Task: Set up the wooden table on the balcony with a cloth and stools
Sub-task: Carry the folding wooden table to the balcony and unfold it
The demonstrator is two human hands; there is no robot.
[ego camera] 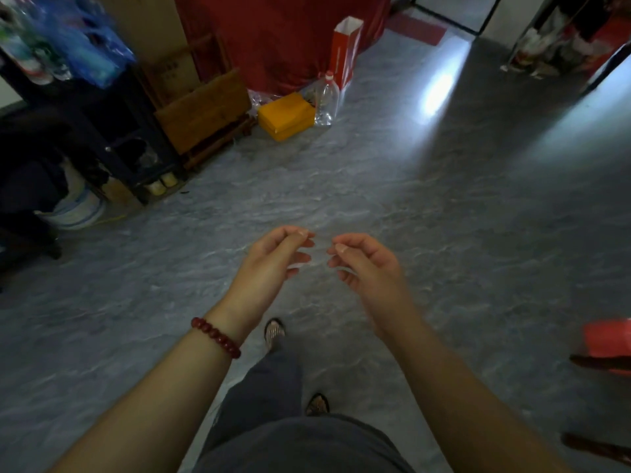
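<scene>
Two bare hands raised over the grey floor (392, 186): left hand (273, 259) and right hand (367, 264) close but apart, each grip loosely curled, holding nothing visible. One wooden table (205, 112) tipped against a dark shelf (116, 131) at upper left, beside one yellow box (286, 116), one clear plastic bottle (327, 100) and one red paper bag (346, 49).

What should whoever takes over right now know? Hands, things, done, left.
Left hand: fingers loosely curled, empty. Right hand: same.
Wooden table: seemingly folded, leaning on edge at far left, beside a yellow box.
Red drape hangs behind it; cannot tell if it is the cloth. Red object at the right edge may be a stool.
Done: nothing visible; the person is indoors, no balcony in view.
Left: carry the table out, lay the cloth, place the stools.
</scene>
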